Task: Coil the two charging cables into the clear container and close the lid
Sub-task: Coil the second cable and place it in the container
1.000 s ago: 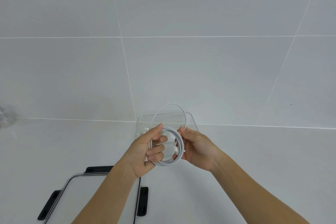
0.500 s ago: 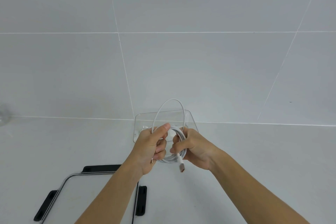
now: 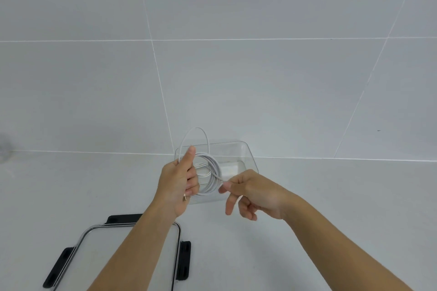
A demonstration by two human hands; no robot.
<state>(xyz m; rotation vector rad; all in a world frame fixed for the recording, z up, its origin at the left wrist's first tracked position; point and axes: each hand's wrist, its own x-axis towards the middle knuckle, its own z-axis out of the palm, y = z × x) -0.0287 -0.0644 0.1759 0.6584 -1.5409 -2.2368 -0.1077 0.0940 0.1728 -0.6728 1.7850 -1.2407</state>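
Lid [image 3: 99,250] is nearest, flat on the tabletop [image 3: 307,196], clips out, off the container. Left hand [image 3: 176,184] grips the cable [image 3: 212,172] coil by its left side, thumb up along the turns. One loose loop stands above the thumb. Right hand [image 3: 255,194] pinches the tail at the coil's right edge, other fingers slack. The coil is in the air, in front of the container [image 3: 248,149], not in yet. Handling guess: light, limp, springy, so the turns fan out if released. Grip across all the turns, tuck the tail, lower it flat. Container is open with a white block [image 3: 228,169] inside. Second cable: can't tell.
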